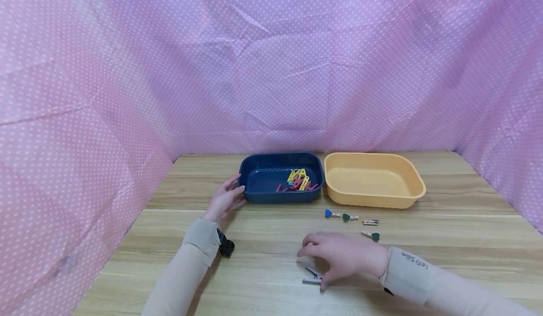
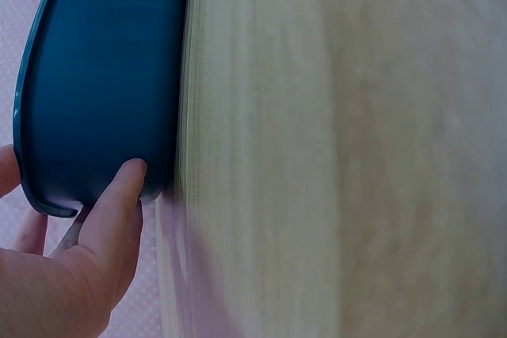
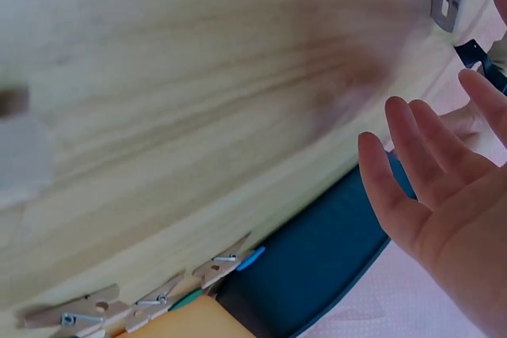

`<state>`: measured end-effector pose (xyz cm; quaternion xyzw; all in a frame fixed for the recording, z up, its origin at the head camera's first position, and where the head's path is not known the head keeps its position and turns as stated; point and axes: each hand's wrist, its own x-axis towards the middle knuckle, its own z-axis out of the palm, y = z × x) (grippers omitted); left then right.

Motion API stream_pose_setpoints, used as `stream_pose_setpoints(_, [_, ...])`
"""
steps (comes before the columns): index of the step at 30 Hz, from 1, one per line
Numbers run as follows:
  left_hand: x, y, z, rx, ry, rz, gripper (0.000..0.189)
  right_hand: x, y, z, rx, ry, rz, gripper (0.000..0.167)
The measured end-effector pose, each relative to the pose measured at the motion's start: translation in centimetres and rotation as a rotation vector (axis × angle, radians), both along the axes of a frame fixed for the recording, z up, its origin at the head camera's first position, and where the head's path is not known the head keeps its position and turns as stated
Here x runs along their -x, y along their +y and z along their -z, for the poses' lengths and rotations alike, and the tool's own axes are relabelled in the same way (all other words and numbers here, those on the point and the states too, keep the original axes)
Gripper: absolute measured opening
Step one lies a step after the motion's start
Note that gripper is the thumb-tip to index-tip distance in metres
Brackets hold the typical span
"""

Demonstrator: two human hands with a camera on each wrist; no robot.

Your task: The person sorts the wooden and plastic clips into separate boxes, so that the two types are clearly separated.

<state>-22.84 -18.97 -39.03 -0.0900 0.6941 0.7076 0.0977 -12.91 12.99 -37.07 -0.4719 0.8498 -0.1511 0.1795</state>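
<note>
two sides and the back of the space are hung with creased pink, white-dotted cloth [image 1: 275,71] around a pale wood-grain table [image 1: 263,264]. on it, a dark blue bin [image 1: 280,197] holding small yellow and red clips [image 1: 304,183] stands just beside a yellow bin [image 1: 373,201]; four wooden pegs [image 1: 350,217] lie in front. the left hand [image 1: 225,199], fingers loosely spread, rests against the dark blue bin's left end. the right hand [image 1: 343,255] is unclenched over the table, thumb beside a grey clip [image 1: 312,281]; whether they touch, i cannot tell.
</note>
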Motion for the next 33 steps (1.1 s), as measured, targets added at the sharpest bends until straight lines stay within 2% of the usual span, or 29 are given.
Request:
stream_pose_setpoints(12, [-0.05,0.11,0.22,-0.016,-0.001,-0.014,0.053,-0.09,-0.43,0.98,0.019,-0.025,-0.065,0.055])
stream_pose_setpoints(25, [-0.01,0.05,0.32,-0.017,0.002,-0.004,0.054,-0.14,-0.86,0.73,-0.015,-0.068,-0.047,0.036])
stream_pose_setpoints(33, [-0.47,0.25,0.02,0.002,0.033,-0.005,0.056,-0.07,-0.97,0.87,0.003,-0.052,-0.069,0.035])
